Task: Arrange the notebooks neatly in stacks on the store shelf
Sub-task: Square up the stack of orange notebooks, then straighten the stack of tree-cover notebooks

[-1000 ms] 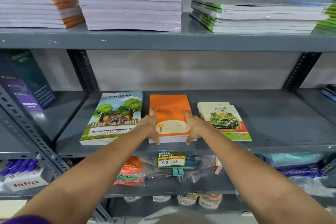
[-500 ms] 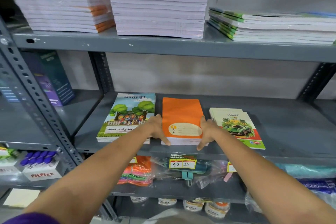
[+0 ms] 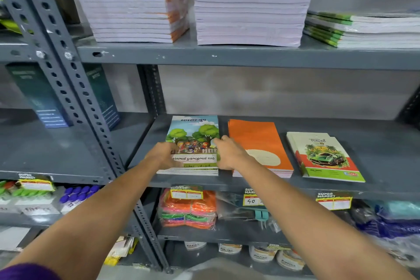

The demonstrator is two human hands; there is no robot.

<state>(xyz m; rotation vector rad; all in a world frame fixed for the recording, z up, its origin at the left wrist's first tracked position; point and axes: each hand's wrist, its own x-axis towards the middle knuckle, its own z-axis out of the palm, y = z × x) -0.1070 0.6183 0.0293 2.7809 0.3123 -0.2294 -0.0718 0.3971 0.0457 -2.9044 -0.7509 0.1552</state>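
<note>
Three low notebook stacks lie on the middle grey shelf. The left stack has a tree-picture cover. My left hand presses its left edge and my right hand presses its right edge, so both hands clasp this stack from the sides. To the right of it lies the orange stack, partly hidden by my right wrist. A green car-cover stack lies farther right, slightly fanned.
The upper shelf carries two tall white-edged notebook piles and a lower green-edged pile. A perforated steel upright slants at the left. Below hang price tags over bagged goods and jars.
Both hands left the sides of the orange stack and moved left onto the sides of the tree-cover stack. The camera view shifted left and closer.
</note>
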